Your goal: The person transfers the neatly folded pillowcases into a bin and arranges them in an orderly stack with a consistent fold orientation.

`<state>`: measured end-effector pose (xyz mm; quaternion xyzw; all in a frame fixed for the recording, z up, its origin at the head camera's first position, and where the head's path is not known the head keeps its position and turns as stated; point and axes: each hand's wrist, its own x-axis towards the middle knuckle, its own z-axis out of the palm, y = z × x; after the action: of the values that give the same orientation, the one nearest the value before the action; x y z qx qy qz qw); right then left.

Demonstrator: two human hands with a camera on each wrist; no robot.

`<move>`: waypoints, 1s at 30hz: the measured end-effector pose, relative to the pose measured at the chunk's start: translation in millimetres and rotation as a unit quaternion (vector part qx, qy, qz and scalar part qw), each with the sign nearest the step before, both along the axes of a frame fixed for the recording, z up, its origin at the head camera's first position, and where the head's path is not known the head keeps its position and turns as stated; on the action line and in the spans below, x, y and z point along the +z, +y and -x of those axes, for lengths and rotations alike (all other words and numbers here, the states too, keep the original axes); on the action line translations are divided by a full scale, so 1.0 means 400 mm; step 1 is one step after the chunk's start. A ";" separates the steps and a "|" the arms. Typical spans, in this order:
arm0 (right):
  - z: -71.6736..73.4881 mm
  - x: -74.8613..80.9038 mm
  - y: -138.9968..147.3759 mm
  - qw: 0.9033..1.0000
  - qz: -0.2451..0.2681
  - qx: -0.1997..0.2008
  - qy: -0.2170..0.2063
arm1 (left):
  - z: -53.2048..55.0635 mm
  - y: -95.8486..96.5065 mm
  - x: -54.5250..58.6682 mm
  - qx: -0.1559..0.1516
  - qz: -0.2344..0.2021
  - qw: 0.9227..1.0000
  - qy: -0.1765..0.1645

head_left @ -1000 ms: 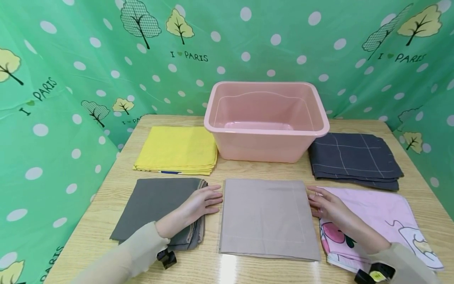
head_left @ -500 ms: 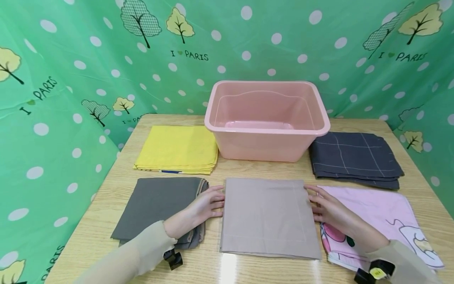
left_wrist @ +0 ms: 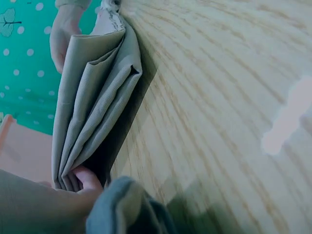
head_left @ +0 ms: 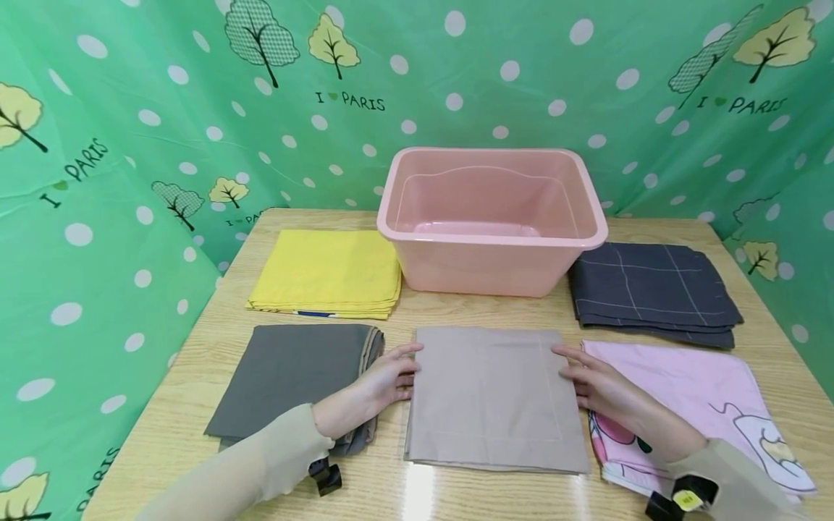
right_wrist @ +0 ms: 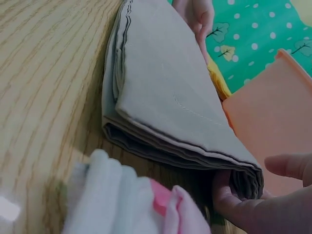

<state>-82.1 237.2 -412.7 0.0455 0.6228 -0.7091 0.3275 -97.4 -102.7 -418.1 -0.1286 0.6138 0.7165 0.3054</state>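
Note:
A folded greyish-beige cloth (head_left: 489, 398) lies flat in the middle of the table, its stacked layers visible in both wrist views. At its far left corner, my left hand (head_left: 371, 387) grips the edge; in the left wrist view the thumb (left_wrist: 87, 178) is tucked beneath the layers. My right hand (head_left: 612, 391) holds the far right corner, with one finger over the top and, in the right wrist view, another digit (right_wrist: 225, 192) under the folds. The left forearm crosses a folded dark grey cloth (head_left: 293, 376). Beneath the right hand and wrist lies a folded pink cloth (head_left: 691, 391) with cartoon prints.
Behind the beige cloth stands a pink plastic tub (head_left: 482, 268) with nothing inside. A folded yellow cloth (head_left: 329, 271) lies left of it, a folded navy checked cloth (head_left: 651, 286) right. The wooden table (head_left: 482, 311) is backed by a green printed curtain (head_left: 456, 72).
My left hand has moved right onto the beige cloth's left edge. My right hand has shifted slightly left, its fingers now over the right corner. The cloth has stayed in place.

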 end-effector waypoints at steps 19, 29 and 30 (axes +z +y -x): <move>0.001 0.005 -0.009 1.000 -0.018 -0.006 -0.013 | -0.007 0.018 0.002 0.019 0.019 0.999 0.020; 0.007 0.019 -0.014 0.999 -0.049 -0.006 -0.008 | -0.006 0.010 0.003 0.016 0.035 0.999 0.036; 0.007 0.022 -0.015 0.999 -0.052 -0.006 -0.008 | -0.006 0.010 0.004 0.019 0.035 0.999 0.038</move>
<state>-84.9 231.3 -404.0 0.0720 0.6556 -0.6778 0.3250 -95.0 -98.8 -416.7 -0.1232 0.6468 0.7048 0.2638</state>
